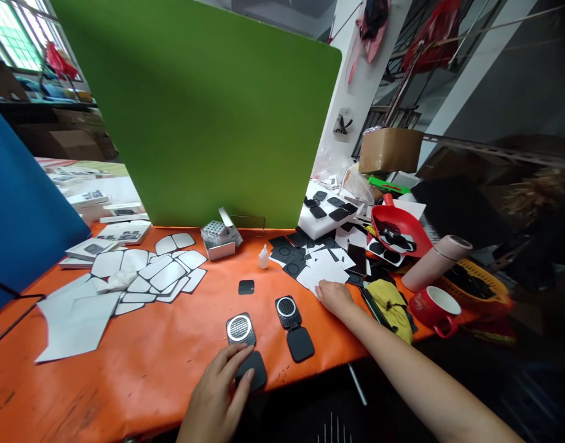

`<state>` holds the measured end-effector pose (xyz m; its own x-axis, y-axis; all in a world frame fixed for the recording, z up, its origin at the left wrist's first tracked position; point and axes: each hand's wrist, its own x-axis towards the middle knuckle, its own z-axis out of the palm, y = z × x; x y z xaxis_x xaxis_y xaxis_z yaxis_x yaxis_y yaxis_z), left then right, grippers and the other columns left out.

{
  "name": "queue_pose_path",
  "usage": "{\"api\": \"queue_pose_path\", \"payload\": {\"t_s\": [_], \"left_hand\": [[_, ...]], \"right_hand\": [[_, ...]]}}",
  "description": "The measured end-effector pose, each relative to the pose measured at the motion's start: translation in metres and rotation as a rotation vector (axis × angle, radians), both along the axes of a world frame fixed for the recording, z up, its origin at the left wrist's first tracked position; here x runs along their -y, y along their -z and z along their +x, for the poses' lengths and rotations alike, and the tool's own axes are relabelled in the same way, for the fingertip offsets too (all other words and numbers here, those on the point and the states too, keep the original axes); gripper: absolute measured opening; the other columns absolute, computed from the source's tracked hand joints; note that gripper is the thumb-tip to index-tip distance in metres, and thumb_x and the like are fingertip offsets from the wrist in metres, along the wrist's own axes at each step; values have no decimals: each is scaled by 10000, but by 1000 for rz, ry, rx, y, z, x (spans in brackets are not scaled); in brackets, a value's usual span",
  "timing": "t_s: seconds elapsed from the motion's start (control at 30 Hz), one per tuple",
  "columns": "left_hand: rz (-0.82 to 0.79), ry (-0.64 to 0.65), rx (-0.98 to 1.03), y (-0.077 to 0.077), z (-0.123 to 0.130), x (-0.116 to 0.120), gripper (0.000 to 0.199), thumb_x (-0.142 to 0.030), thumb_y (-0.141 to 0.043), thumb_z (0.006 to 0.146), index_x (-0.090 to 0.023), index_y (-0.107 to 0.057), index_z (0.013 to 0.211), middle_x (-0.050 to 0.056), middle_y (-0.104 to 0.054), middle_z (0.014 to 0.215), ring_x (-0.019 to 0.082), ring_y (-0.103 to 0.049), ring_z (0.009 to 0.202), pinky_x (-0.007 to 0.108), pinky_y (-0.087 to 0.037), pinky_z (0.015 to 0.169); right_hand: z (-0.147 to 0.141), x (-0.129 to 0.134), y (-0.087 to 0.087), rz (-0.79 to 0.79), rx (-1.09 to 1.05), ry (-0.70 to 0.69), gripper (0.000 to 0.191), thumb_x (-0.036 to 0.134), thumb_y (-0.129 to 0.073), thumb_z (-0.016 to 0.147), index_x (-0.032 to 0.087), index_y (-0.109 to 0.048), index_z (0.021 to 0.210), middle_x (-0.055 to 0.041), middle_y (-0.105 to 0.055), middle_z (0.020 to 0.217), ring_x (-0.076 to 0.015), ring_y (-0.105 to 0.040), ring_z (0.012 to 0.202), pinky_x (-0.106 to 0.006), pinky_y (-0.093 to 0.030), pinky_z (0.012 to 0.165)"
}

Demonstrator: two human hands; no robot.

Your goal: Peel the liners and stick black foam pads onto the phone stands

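Observation:
My left hand rests at the near table edge, its fingers and thumb holding a black hinged case that lies opened flat. The case's upper half carries a silver ring around a mesh disc; my fingers partly cover the lower half. A second hinged case of the same kind lies opened to its right. My right hand reaches to a pile of white sheets, fingertips closed at the pile's near edge. Beyond the cases are a small black square plate and a white dropper bottle.
White black-edged pieces and white paper cover the left of the orange table. A green board stands behind. At right are a red mug, a pink flask, a yellow cloth and a red scoop.

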<state>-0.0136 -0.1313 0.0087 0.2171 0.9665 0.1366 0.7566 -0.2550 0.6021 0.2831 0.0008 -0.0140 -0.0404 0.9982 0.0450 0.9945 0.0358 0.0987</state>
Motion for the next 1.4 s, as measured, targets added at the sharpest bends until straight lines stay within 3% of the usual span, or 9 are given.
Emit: {"api": "queue_pose_path", "payload": {"t_s": [0.27,0.57,0.77,0.9,0.97,1.03,1.13,1.23,1.4], "left_hand": [[-20,74,64,-5,11,5,288,-347,-452,810,-289,-557,1071,26,-555,1136,194,-518,1057,282,-457,874],[-29,59,110,-7,13,5,265,-342,-458,805,-282,-598,1022,37,-586,1102,208,-549,1021,284,-475,852],[-3,57,119,-12,13,1,279,-342,-473,789,-293,-607,1029,42,-589,1102,221,-546,1020,317,-474,850],[25,-39,198,-27,21,-8,366,-371,-501,765,-301,-551,1121,45,-460,1274,263,-409,1169,423,-353,962],[-67,-37,316,-38,29,-16,448,-385,-526,748,-271,-501,1180,65,-445,1286,274,-391,1176,438,-331,964],[-320,23,493,-46,38,-23,408,-397,-531,743,-192,-556,1095,95,-591,1068,252,-537,983,379,-440,820],[-657,39,728,-46,45,-28,301,-401,-550,727,-120,-591,828,37,-599,689,158,-562,623,250,-434,540],[-686,-44,857,-39,44,-26,271,-386,-625,664,-137,-531,719,-18,-527,611,107,-496,550,209,-383,499],[-618,-21,813,-39,41,-19,247,-370,-619,672,-145,-523,636,-34,-492,598,94,-454,560,198,-373,521]], "right_hand": [[-11,12,11,50,20,-34,330,345,-339,890,113,-566,948,-129,-630,886,-212,-583,833,-356,-289,906],[-17,20,8,49,21,-90,190,130,-390,840,102,-577,852,-153,-619,824,-216,-595,765,-325,-404,742],[-7,18,-35,143,-9,-35,235,166,-356,850,108,-582,820,-98,-611,653,-191,-589,651,-333,-405,764],[-14,50,-73,263,-209,-152,296,211,-284,881,149,-569,823,-47,-594,667,-160,-571,696,-311,-377,828],[-27,73,-81,199,-504,-307,269,242,-309,881,170,-553,793,-20,-580,670,-137,-555,662,-240,-423,685],[-43,92,-80,100,-741,-382,244,242,-325,880,181,-548,804,5,-565,640,-115,-538,591,-205,-426,570],[-64,106,-68,266,-841,-360,182,231,-406,849,188,-569,917,-45,-608,825,-156,-570,764,-274,-461,694],[-77,112,-60,372,-810,-428,191,257,-511,798,223,-592,968,-75,-592,997,-208,-534,938,-398,-407,857],[-89,120,-57,71,-987,-540,157,242,-481,828,211,-607,916,-9,-655,807,-134,-595,753,-365,-354,941]]}}
